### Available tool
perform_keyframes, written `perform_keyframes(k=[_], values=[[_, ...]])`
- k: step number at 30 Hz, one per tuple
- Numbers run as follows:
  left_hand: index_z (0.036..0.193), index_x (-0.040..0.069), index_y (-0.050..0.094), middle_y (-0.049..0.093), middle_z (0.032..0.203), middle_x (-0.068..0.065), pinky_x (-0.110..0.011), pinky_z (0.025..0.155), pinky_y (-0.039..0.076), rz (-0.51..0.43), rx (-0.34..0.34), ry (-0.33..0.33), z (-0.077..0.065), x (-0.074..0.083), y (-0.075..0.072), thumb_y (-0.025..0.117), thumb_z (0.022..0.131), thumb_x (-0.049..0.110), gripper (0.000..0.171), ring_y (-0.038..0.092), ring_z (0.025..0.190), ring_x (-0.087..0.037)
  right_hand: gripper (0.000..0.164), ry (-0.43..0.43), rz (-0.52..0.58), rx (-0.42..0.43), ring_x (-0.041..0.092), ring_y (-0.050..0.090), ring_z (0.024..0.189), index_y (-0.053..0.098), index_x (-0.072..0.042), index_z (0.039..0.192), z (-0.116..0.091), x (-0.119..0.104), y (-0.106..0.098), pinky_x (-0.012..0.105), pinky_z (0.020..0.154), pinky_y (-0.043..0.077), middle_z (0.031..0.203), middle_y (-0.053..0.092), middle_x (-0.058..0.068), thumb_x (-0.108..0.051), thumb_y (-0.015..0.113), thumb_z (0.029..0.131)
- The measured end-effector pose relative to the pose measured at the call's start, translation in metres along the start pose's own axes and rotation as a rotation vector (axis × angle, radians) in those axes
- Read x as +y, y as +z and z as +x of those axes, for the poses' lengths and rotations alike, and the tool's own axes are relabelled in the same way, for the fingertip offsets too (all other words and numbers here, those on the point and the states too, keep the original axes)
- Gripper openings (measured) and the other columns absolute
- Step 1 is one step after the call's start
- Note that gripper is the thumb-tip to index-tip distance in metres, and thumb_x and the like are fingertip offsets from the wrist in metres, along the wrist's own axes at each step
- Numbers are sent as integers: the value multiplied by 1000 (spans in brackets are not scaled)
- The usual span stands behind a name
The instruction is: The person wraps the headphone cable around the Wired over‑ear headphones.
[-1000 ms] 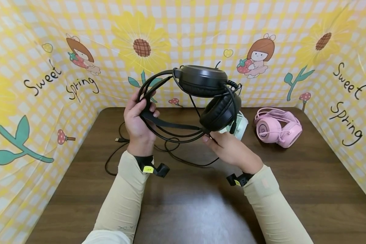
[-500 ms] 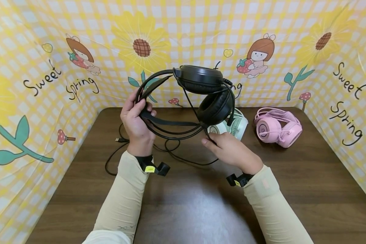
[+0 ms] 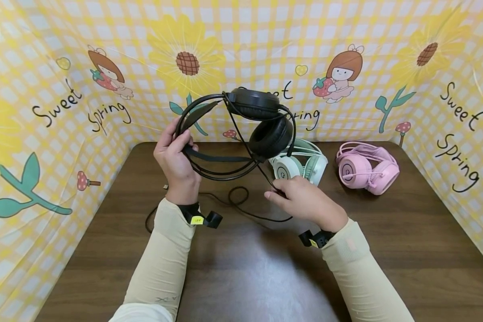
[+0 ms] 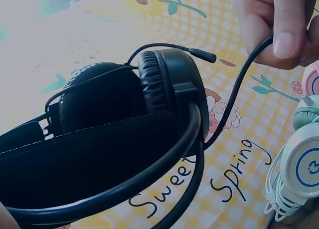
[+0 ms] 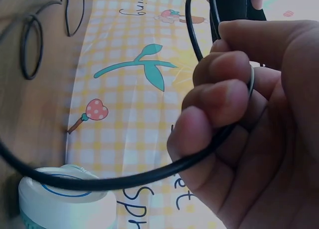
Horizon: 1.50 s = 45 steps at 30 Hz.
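Observation:
Black over-ear headphones [image 3: 254,103] are held up above the table, on their side with the ear cups to the right. My left hand [image 3: 178,163] grips them by the headband at the left. A thin boom microphone [image 4: 202,54] shows beside the ear cups in the left wrist view. My right hand [image 3: 307,199] pinches the black cable [image 3: 266,175] a short way below the lower ear cup. In the right wrist view the cable passes through its curled fingers [image 5: 219,97]. From there the cable runs down to the tabletop and loops to the left.
Mint green headphones [image 3: 287,169] lie on the brown table [image 3: 241,273] behind my right hand. Pink headphones [image 3: 354,172] lie farther right. A yellow checked cloth [image 3: 257,40] walls the back and both sides. The cable's USB plug [image 3: 166,187] lies near my left wrist.
The black headphones and my left hand have shifted left, uncovering more of the mint green headphones. A longer stretch of cable now shows between ear cup and right hand. The table loop has shifted.

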<state>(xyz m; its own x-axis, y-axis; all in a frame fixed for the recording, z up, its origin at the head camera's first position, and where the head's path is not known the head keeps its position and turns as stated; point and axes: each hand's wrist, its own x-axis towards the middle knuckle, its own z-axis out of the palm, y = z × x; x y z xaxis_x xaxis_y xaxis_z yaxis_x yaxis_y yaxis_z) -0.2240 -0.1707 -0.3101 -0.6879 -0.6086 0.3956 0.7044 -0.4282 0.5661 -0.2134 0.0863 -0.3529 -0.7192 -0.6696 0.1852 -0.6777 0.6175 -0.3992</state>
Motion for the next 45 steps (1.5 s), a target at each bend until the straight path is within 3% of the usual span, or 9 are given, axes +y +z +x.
perform_keyframes(k=[8,16,21,27,35,45], values=[[98,-4,75,69,82,-12,-24,50,44,138,-35,53,-1,-2,0,62,77,-19,29,57,59,-16,36,-19,-14,20,7,43,51,44,-20,68,-1,0,-2,28,51,38,56,37,-9,-35,58,98],[97,-5,75,71,89,-16,-24,55,47,273,-118,159,-4,-5,-2,69,73,-18,28,58,61,-16,35,-55,-25,38,8,40,52,43,-20,68,-3,0,-5,28,52,36,57,35,-11,-31,60,97],[96,-5,75,72,90,-13,-27,65,52,348,-178,215,-6,-6,-3,70,74,-17,26,64,74,-21,31,-69,-25,39,6,42,53,47,-21,71,-4,1,-6,28,54,38,57,38,-12,-29,62,96],[96,-5,75,71,100,-14,-32,80,52,456,-265,274,-11,-5,-2,71,74,-14,24,66,95,-26,14,-85,-22,33,4,47,57,60,-21,82,-5,-1,-8,29,58,42,60,45,-15,-24,68,92],[95,-5,76,70,101,-20,-31,80,53,536,-341,340,-10,-10,-5,72,72,-16,26,66,97,-25,7,-90,-22,44,3,57,68,68,-17,95,-8,-1,-11,31,66,49,77,63,-14,-23,69,91],[95,-1,77,71,101,-16,-28,74,53,595,-409,335,-7,-5,-6,73,74,-13,25,67,93,-24,8,-116,-36,65,4,54,66,71,-19,97,-10,-1,-14,30,64,47,73,60,-15,-23,71,90]])
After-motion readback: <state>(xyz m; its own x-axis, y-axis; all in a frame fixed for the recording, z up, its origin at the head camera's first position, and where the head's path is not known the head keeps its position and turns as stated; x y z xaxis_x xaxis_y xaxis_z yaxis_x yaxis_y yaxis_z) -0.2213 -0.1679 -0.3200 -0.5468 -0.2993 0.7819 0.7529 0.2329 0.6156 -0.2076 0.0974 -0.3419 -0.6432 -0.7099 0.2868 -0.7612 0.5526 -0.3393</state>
